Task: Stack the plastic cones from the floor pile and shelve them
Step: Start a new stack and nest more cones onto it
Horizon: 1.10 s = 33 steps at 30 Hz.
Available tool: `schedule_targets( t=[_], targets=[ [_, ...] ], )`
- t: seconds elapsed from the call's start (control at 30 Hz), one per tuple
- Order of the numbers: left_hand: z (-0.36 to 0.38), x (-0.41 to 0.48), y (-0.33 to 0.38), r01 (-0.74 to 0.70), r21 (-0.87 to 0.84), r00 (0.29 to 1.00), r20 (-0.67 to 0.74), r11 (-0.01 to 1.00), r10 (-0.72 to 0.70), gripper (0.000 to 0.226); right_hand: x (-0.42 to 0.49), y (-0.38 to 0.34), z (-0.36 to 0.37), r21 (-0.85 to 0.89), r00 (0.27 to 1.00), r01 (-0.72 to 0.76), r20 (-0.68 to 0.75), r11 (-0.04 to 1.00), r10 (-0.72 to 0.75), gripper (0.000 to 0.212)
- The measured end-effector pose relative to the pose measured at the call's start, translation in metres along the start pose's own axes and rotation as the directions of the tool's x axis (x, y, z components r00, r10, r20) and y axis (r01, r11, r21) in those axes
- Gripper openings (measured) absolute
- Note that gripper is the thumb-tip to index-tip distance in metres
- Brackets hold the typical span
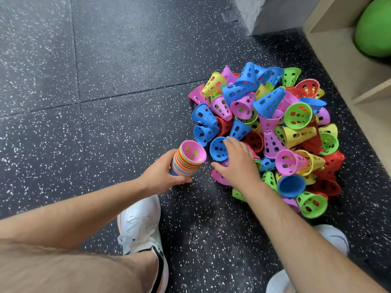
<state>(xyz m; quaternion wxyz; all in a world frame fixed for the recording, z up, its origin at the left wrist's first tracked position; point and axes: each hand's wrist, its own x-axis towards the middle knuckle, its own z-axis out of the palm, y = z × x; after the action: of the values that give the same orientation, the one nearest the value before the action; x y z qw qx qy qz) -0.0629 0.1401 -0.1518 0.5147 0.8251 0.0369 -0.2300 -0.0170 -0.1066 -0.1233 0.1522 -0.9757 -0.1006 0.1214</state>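
Note:
A pile of several perforated plastic cones [273,127], blue, pink, yellow, green and red, lies on the dark speckled floor. My left hand [164,173] grips a nested stack of cones [187,159], mouth up, with a pink cone innermost. The stack stands just left of the pile. My right hand [238,163] reaches over the pile's near-left edge, fingers spread and bent over a blue cone [218,149] lying on its side. Whether the fingers hold that cone cannot be told. A pink cone [219,176] lies under the palm.
A wooden shelf unit [347,66] stands right of the pile, with a green ball [374,28] in its upper compartment. A grey wall base [268,15] is behind the pile. My white shoes [140,223] flank the space in front. The floor [105,81] stretches away to the left.

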Motion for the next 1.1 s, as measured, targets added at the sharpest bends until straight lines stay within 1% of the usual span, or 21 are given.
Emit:
schedule_targets(
  t=[0.1,0.17,0.2,0.27,0.33,0.4,0.47,0.6,0.7,0.77,0.8,0.87,0.97,1.03,1.1],
  targets=[
    [0.000,-0.001,-0.003,-0.001,-0.005,1.000,0.006,1.000,0.001,0.087,0.002,-0.001,-0.009,0.153,0.988,-0.011,-0.153,0.988,0.034,0.077],
    [0.001,-0.001,-0.004,-0.005,-0.004,1.000,0.004,1.000,0.005,0.087,0.001,-0.003,-0.016,0.277,0.959,0.007,-0.274,0.961,0.072,0.072],
    [0.001,0.000,-0.004,-0.006,-0.004,1.000,0.005,1.000,0.006,0.087,0.001,-0.006,-0.021,0.342,0.945,0.009,-0.311,0.940,0.104,0.070],
    [0.001,0.000,-0.004,-0.005,-0.003,1.000,0.005,1.000,0.005,0.087,0.001,-0.013,-0.030,0.451,0.931,-0.002,-0.324,0.892,0.166,0.068],
    [0.001,0.000,-0.003,-0.005,-0.003,1.000,0.006,1.000,0.005,0.087,0.003,-0.018,-0.037,0.499,0.930,0.025,-0.329,0.866,0.163,0.071],
    [0.001,0.000,-0.002,-0.004,-0.015,1.000,0.005,1.000,0.004,0.087,0.005,-0.024,-0.040,0.494,0.943,0.071,-0.316,0.867,0.102,0.075],
    [0.001,0.000,-0.001,-0.004,-0.022,1.000,0.005,1.000,0.004,0.086,0.007,-0.030,-0.038,0.479,0.961,0.095,-0.272,0.873,0.044,0.079],
    [0.001,0.000,0.000,-0.004,-0.050,1.000,0.010,0.999,0.005,0.084,0.005,-0.040,-0.023,0.415,0.975,0.164,-0.205,0.895,-0.083,0.079],
    [0.001,0.001,-0.003,0.007,-0.063,1.000,-0.002,0.998,-0.008,0.083,-0.002,-0.044,-0.007,0.349,0.987,0.160,-0.059,0.923,-0.149,0.082],
    [0.000,0.002,-0.004,0.010,-0.064,1.000,-0.008,0.998,-0.011,0.078,-0.006,-0.046,0.002,0.349,0.988,0.127,0.035,0.928,-0.148,0.085],
    [0.000,0.003,-0.004,0.012,-0.073,1.000,-0.009,0.997,-0.013,0.076,-0.007,-0.046,0.005,0.366,0.989,0.111,0.053,0.924,-0.140,0.085],
    [-0.002,0.005,-0.003,0.015,-0.085,1.000,-0.013,0.996,-0.017,0.074,-0.003,-0.045,0.005,0.382,0.990,0.093,0.066,0.919,-0.127,0.085],
    [-0.006,0.011,0.000,0.013,-0.086,0.999,-0.037,0.996,-0.017,0.073,0.009,-0.044,0.000,0.373,0.987,0.122,0.051,0.920,-0.152,0.082],
    [-0.012,0.017,0.004,0.015,-0.091,0.997,-0.070,0.996,-0.022,0.074,0.023,-0.044,-0.005,0.398,0.990,0.130,-0.005,0.908,-0.139,0.073],
    [-0.017,0.025,0.007,0.015,-0.085,0.994,-0.102,0.996,-0.024,0.074,0.042,-0.043,-0.009,0.379,0.990,0.137,-0.070,0.915,-0.120,0.060]
  ],
)
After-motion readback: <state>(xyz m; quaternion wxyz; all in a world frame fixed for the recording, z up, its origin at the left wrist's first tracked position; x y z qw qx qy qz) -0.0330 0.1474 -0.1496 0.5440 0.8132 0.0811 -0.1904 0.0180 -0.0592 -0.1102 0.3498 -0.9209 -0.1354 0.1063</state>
